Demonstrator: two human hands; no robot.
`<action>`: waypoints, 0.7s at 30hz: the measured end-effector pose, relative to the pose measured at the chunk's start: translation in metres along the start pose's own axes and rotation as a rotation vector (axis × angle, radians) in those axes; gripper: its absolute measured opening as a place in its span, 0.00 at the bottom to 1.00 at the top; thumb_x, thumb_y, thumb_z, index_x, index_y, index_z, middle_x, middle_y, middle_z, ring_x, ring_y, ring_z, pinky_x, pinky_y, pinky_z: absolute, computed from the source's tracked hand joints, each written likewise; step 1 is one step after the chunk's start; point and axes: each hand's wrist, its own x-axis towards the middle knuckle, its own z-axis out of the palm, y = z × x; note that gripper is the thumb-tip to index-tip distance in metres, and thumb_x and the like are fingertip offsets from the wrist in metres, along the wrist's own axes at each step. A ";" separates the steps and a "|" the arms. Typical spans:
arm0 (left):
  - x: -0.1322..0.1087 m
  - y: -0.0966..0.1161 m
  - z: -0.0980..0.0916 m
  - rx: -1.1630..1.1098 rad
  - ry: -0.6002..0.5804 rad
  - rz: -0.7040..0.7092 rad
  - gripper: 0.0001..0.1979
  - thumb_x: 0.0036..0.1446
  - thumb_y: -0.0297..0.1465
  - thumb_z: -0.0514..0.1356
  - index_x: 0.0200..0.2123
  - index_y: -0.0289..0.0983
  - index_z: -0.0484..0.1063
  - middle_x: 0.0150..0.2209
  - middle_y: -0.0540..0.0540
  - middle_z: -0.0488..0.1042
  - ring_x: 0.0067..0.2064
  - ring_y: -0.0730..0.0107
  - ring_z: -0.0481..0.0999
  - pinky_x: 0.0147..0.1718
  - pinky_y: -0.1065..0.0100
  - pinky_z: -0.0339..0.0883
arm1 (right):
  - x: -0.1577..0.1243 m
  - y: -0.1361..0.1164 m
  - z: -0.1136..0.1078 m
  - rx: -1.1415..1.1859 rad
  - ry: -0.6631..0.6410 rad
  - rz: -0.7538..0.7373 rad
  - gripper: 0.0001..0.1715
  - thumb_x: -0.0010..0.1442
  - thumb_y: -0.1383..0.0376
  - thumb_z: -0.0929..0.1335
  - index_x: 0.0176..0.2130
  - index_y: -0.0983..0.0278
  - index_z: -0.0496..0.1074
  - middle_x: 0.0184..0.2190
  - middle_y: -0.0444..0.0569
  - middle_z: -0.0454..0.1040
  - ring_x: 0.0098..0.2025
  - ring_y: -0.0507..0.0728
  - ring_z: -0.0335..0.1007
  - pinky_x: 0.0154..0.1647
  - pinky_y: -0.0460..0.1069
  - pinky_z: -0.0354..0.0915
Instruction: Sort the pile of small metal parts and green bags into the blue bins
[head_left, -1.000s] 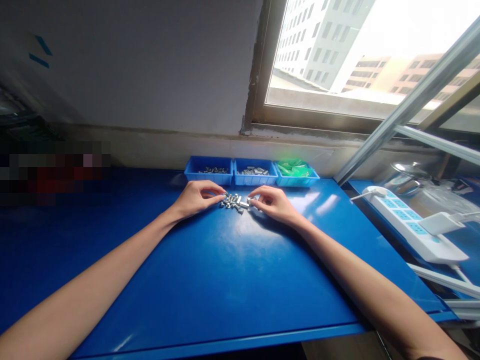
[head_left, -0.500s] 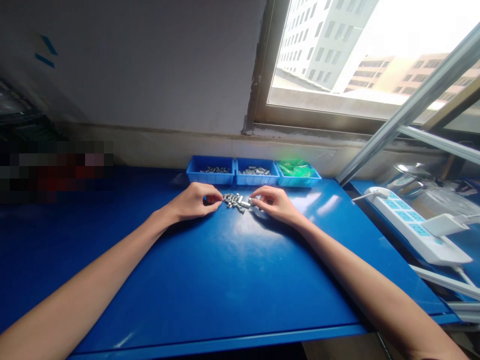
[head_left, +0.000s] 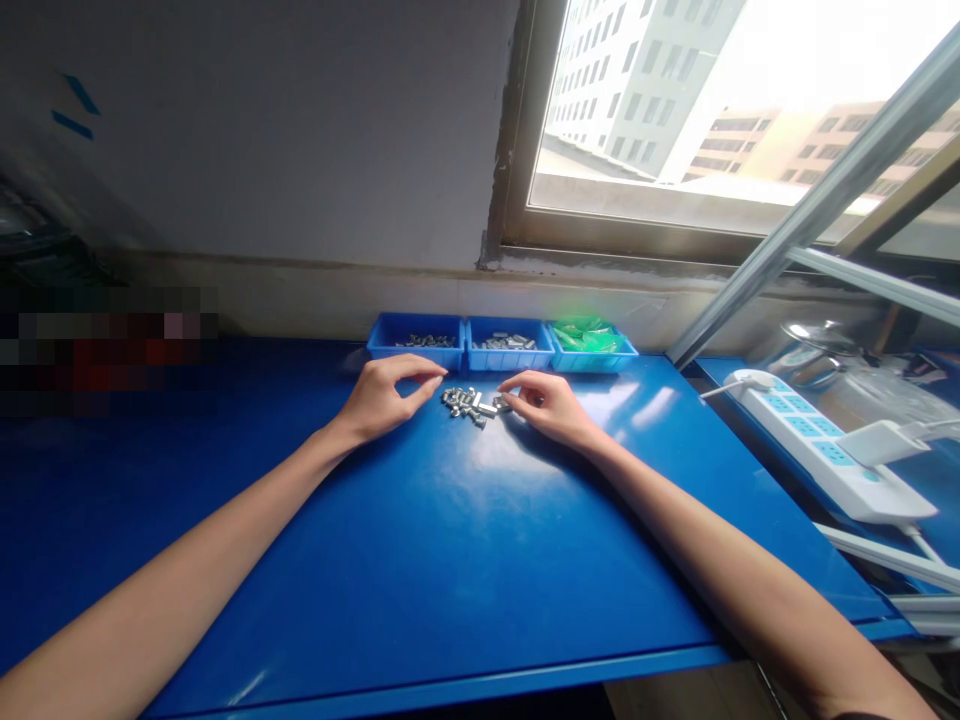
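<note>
A small heap of shiny metal fasteners [head_left: 463, 402], apparently bolts and short pieces, lies on the blue table [head_left: 450, 560] between my hands. My left hand [head_left: 390, 395] is just left of and above the heap, its thumb and index tips a little apart with nothing visible between them. At the heap's right side, my right hand [head_left: 546, 405] has its thumb and fingertips closed around a small metal piece [head_left: 500, 402]. Its exact kind is too small to make out, and the fingers partly cover it.
Behind the heap stand a blue bin of dark small hardware [head_left: 375, 350], a blue bin of grey metal pieces [head_left: 510, 358] and a blue bin [head_left: 592, 363] holding a green bag [head_left: 589, 335]. A white power strip [head_left: 832, 445] and metal frame [head_left: 750, 290] are at right.
My left hand has lifted back from the heap, up and slightly left, and its fingertips have parted. My right hand has stayed nearly in place. The view has shifted slightly.
</note>
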 end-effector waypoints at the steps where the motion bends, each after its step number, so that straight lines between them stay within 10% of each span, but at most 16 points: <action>1: -0.002 -0.001 0.001 0.037 -0.044 0.036 0.13 0.65 0.40 0.65 0.43 0.39 0.86 0.48 0.42 0.85 0.51 0.53 0.84 0.57 0.55 0.76 | 0.001 0.002 0.000 -0.015 0.022 0.010 0.13 0.63 0.58 0.72 0.41 0.64 0.84 0.33 0.50 0.81 0.27 0.53 0.66 0.31 0.50 0.63; 9: -0.007 -0.012 0.010 0.170 -0.266 0.152 0.17 0.68 0.35 0.60 0.56 0.39 0.81 0.55 0.40 0.81 0.58 0.51 0.78 0.60 0.52 0.72 | 0.004 0.008 -0.001 -0.022 0.013 0.092 0.16 0.61 0.54 0.75 0.41 0.63 0.86 0.34 0.51 0.84 0.31 0.55 0.70 0.35 0.50 0.65; 21: -0.008 -0.010 0.013 0.204 -0.279 0.214 0.16 0.69 0.31 0.59 0.56 0.37 0.79 0.55 0.40 0.81 0.58 0.53 0.77 0.59 0.52 0.73 | 0.027 0.005 -0.020 -0.059 -0.264 0.213 0.23 0.56 0.49 0.77 0.39 0.66 0.87 0.27 0.50 0.81 0.27 0.55 0.69 0.28 0.49 0.61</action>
